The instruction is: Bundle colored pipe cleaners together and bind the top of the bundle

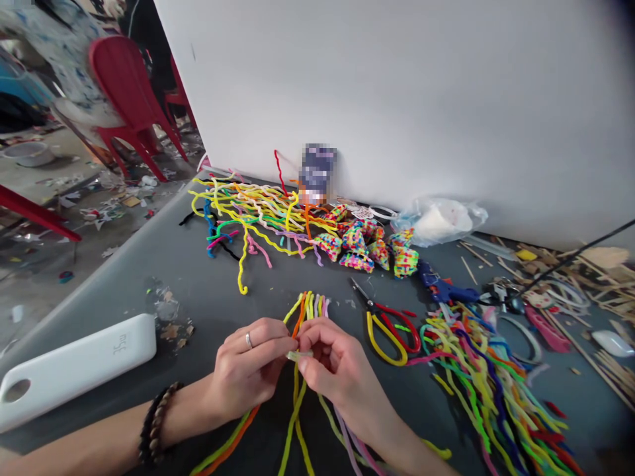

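Clear plastic bag (441,221) far beyond fingertips holds white lump (contents unclear). Left hand (248,373) and right hand (337,370) pinch pipe-cleaner bundle (307,311) mid-length; multicoloured fuzzy strands fan past fingers.

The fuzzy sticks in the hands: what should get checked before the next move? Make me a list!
1. Bundle of fuzzy sticks gripped by both hands: ok.
2. Left hand and right hand meet at one spot: ok.
3. Clear strip at the fingertips is wrapped tight: cannot tell.
4. Upper stick ends lined up: ok, roughly.
5. Scissors apart from the hands: ok.
6. White box apart from the bundle: ok.
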`<state>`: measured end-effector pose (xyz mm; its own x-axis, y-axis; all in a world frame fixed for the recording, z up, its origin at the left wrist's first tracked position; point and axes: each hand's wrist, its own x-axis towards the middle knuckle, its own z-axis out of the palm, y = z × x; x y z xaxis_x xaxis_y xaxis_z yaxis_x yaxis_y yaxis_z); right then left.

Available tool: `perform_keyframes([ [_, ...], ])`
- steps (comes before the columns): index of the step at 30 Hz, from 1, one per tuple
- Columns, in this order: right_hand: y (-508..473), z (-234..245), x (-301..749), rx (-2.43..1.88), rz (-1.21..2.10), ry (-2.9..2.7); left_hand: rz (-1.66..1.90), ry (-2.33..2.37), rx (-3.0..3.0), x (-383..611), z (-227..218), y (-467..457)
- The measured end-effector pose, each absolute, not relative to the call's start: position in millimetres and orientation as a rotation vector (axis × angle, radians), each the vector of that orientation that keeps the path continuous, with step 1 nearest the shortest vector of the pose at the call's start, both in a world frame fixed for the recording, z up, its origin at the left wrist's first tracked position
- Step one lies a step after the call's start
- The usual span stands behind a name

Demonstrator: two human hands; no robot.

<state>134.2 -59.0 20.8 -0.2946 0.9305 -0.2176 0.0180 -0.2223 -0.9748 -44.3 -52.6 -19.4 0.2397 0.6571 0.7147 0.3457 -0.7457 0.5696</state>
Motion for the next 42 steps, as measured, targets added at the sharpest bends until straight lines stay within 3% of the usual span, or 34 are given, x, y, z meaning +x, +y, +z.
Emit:
perform_keyframes([
  [6,-59.6,19.3,139.2,-1.188,1.538,-1.333,1.489,0.967,2.195,-42.0,-17.1,-54.4],
  [21,-53.4,15.6,145.4,-1.107,1.773,-1.165,1.450,0.926,2.264,-47.4,-24.4,-54.7],
  [30,-57.0,14.9,143.1,-1.214,1.607,-1.299,1.420,0.768,2.481,-52.0,-30.5,-50.3],
  [38,-61.5,21.5,152.4,-1.253,1.227,-1.487,1.524,0.965,2.399,-47.2,-21.8,-50.7],
  [42,-70.2,19.4,147.3,-1.298,1.225,-1.459,1.515,0.938,2.444,-50.6,-28.7,-52.3],
])
